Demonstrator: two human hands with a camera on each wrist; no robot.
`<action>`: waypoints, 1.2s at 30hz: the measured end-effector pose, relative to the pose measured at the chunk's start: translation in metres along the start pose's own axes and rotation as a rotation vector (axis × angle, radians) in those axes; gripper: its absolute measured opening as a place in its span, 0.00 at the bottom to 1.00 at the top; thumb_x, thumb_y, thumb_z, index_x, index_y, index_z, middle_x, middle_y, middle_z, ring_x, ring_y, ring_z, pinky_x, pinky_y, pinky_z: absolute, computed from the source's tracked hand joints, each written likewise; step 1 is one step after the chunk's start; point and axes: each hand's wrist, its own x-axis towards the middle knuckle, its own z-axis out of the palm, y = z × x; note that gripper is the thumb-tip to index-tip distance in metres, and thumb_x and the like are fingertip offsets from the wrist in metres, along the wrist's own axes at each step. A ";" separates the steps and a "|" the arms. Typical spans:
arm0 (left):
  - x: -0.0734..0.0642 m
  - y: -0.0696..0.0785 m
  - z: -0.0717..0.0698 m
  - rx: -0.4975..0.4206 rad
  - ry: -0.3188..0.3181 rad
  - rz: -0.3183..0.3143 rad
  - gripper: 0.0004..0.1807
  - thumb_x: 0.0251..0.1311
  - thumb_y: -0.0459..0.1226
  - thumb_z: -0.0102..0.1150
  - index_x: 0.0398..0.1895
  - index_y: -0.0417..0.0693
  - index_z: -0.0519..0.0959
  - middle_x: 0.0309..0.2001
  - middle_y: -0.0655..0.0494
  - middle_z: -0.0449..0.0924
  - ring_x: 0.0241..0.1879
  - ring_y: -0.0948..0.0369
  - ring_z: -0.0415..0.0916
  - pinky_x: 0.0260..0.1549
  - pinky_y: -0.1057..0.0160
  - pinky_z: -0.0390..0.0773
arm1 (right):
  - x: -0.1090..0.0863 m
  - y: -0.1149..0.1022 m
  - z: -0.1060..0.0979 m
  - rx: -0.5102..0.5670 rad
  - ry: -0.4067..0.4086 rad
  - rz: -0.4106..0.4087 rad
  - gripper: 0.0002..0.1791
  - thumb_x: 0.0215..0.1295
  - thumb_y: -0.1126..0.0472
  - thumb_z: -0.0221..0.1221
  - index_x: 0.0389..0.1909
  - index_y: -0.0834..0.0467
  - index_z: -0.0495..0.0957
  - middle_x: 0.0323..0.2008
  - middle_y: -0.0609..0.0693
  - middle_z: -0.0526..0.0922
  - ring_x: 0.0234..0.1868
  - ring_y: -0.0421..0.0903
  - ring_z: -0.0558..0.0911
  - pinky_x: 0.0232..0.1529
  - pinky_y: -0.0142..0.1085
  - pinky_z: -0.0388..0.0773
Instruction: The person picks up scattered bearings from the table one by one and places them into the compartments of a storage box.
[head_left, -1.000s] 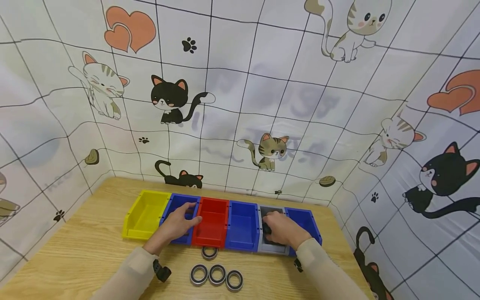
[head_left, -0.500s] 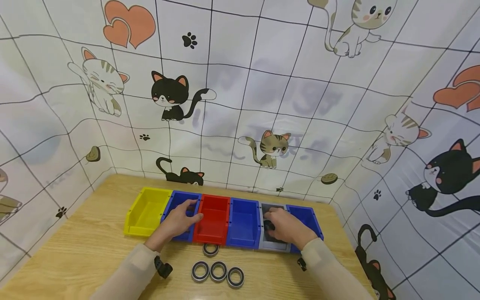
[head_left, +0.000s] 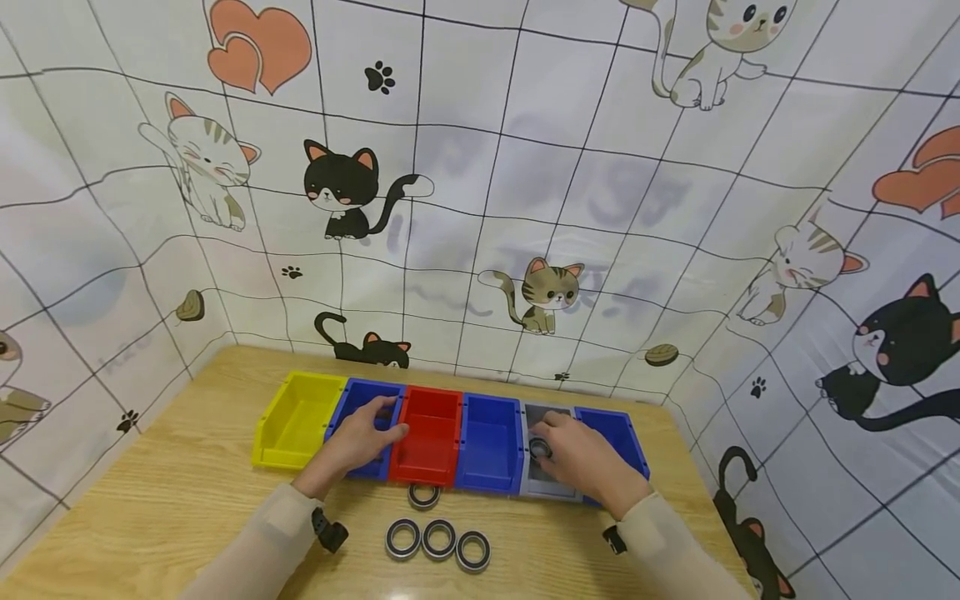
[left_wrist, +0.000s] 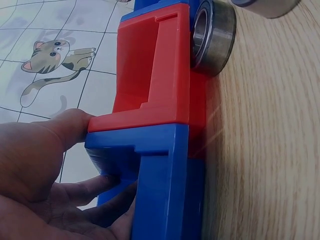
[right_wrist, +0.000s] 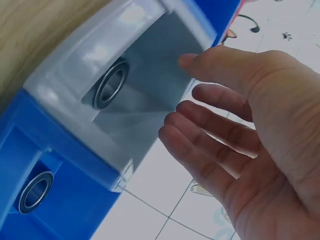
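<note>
1. Bench [head_left: 150, 500]: pale wood-grain top; far edge runs along the wall sheet [head_left: 450, 208], far L & far R corners both in sight.
2. Wall sheet: white, wrinkled, black grid lines w/ cartoon cats, hearts & paw prints; covers back + both sides of the room.
3. Bins stand side by side nr bench's far edge. From L: yellow bin [head_left: 288, 461], L blue bin [left_wrist: 160, 200], red bin [head_left: 422, 473], mid blue bin [head_left: 486, 481], grey bin [head_left: 551, 489], R blue bin [head_left: 617, 433] (closest to bench's R edge).
4. L hand [head_left: 363, 437]: grip wide, nothing held; fingers dip into L blue bin, thumb at the divider btwn it & red bin.
5. R hand [head_left: 573, 450]: over grey bin, grip loosely spread, thumb apart from fingers, nothing held.
6. Grey-bin bearing [right_wrist: 100, 95]: inside grey bin, clear of R hand's fingers per R wrist view; can't tell if flat or tilted.
7. Another bearing [right_wrist: 25, 200] sits in R blue bin.
8. On bench, further from far edge than the bins: row of 3 bearings [head_left: 438, 555], close together; a lone bearing [head_left: 424, 505] lies just in front of red bin.
9. Sleeves: beige, both arms.
</note>
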 end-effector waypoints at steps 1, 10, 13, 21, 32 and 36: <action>0.000 0.000 0.000 -0.003 0.001 -0.001 0.42 0.83 0.50 0.70 0.91 0.44 0.67 0.80 0.31 0.79 0.64 0.41 0.89 0.63 0.38 0.93 | -0.002 -0.003 -0.001 0.001 0.013 -0.009 0.23 0.72 0.59 0.81 0.64 0.60 0.90 0.54 0.54 0.89 0.46 0.50 0.91 0.37 0.38 0.91; -0.001 -0.002 -0.001 -0.032 -0.010 0.001 0.42 0.83 0.49 0.70 0.91 0.44 0.66 0.79 0.30 0.79 0.46 0.53 0.93 0.53 0.45 0.96 | -0.019 -0.029 -0.001 0.085 0.071 -0.116 0.21 0.73 0.62 0.80 0.64 0.57 0.90 0.55 0.51 0.88 0.48 0.46 0.90 0.40 0.34 0.90; -0.002 -0.002 -0.002 -0.034 -0.010 -0.002 0.42 0.83 0.49 0.70 0.91 0.44 0.66 0.79 0.30 0.79 0.45 0.53 0.92 0.53 0.45 0.96 | -0.022 -0.038 0.003 0.104 0.075 -0.155 0.21 0.71 0.61 0.81 0.63 0.55 0.91 0.53 0.50 0.88 0.46 0.42 0.89 0.41 0.32 0.90; -0.001 -0.002 -0.001 -0.025 -0.003 0.007 0.42 0.83 0.50 0.70 0.91 0.44 0.67 0.79 0.31 0.79 0.47 0.52 0.92 0.54 0.44 0.96 | -0.028 -0.063 0.014 0.139 0.083 -0.220 0.20 0.73 0.57 0.81 0.63 0.52 0.92 0.51 0.45 0.87 0.44 0.36 0.85 0.39 0.27 0.86; -0.001 -0.002 0.000 -0.004 0.007 0.008 0.42 0.83 0.50 0.70 0.91 0.44 0.67 0.79 0.32 0.80 0.65 0.39 0.88 0.64 0.37 0.92 | -0.030 -0.091 0.034 0.233 -0.114 -0.220 0.24 0.80 0.38 0.73 0.69 0.44 0.88 0.55 0.41 0.86 0.47 0.31 0.80 0.47 0.26 0.87; 0.000 -0.002 0.000 -0.004 0.007 0.011 0.42 0.83 0.50 0.69 0.91 0.44 0.67 0.79 0.32 0.80 0.69 0.36 0.86 0.67 0.35 0.91 | -0.030 -0.098 0.037 0.222 -0.153 -0.223 0.26 0.80 0.34 0.72 0.70 0.40 0.87 0.56 0.39 0.86 0.48 0.30 0.79 0.48 0.26 0.87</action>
